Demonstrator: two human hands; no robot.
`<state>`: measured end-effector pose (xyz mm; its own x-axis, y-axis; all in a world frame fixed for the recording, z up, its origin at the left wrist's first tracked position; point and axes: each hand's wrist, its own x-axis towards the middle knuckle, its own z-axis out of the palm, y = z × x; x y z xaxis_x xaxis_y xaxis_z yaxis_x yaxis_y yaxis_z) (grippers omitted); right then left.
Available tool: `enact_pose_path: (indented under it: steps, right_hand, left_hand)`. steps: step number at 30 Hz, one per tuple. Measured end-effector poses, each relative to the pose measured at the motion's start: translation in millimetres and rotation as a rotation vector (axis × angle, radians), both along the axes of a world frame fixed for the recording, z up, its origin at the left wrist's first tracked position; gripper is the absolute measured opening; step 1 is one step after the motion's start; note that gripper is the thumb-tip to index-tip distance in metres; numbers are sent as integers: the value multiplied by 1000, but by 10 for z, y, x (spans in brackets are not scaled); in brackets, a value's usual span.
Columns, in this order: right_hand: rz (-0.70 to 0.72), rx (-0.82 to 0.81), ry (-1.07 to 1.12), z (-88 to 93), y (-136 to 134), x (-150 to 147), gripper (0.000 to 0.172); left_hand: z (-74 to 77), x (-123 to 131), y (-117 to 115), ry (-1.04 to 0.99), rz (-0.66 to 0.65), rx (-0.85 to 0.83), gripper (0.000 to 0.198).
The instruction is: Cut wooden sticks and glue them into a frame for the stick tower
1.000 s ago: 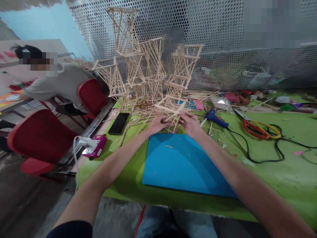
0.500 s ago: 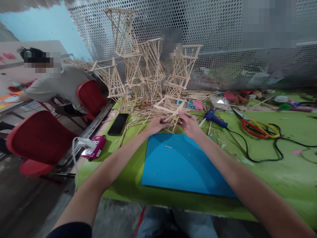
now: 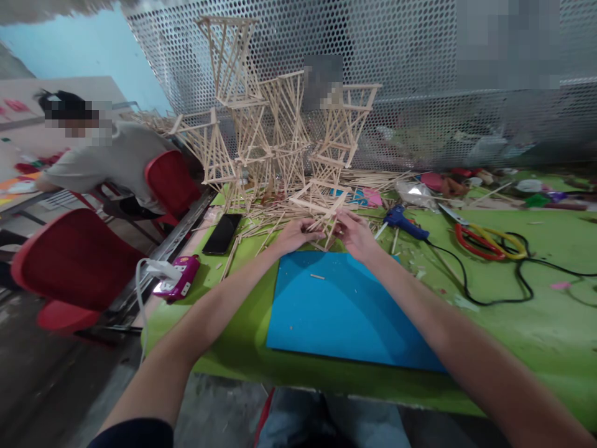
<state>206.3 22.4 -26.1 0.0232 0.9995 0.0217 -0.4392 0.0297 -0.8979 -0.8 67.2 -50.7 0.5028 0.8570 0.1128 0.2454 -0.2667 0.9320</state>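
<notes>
My left hand [image 3: 295,234] and my right hand [image 3: 357,234] both reach out over the far edge of a blue mat [image 3: 345,311]. Between them they grip a small frame of thin wooden sticks [image 3: 323,208], fingers pinched on its lower sticks. Behind it stands a tall pile of stick frames [image 3: 275,124] against a perforated metal screen. Loose sticks [image 3: 265,224] lie scattered around the hands. One short stick piece [image 3: 318,276] lies on the mat.
A blue glue gun [image 3: 405,223] with a black cord lies right of my hands, red and yellow scissors [image 3: 485,242] further right. A black phone [image 3: 222,233] and a purple power strip [image 3: 177,279] sit at the left edge of the green table [image 3: 536,330]. Another person sits at left by red chairs [image 3: 74,261].
Hardly anything has moved. My hands stay on the stick frame; the person at left has shifted slightly.
</notes>
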Motion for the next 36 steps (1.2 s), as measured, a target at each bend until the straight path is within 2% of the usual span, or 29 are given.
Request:
enact_pose_path:
  steps: [6, 14, 26, 36]
  right_hand:
    - [-2, 8, -15, 10, -21, 0, 47]
    - [-13, 17, -30, -4, -15, -9, 44]
    - [-13, 17, -32, -33, 4, -11, 45]
    - [4, 23, -26, -5, 1, -15, 46]
  left_hand:
    - [-11, -26, 18, -2, -32, 16, 49]
    - [70, -45, -38, 30, -34, 28, 45]
    - [-28, -25, 27, -22, -36, -37, 50]
    - [21, -15, -13, -1, -13, -42, 47]
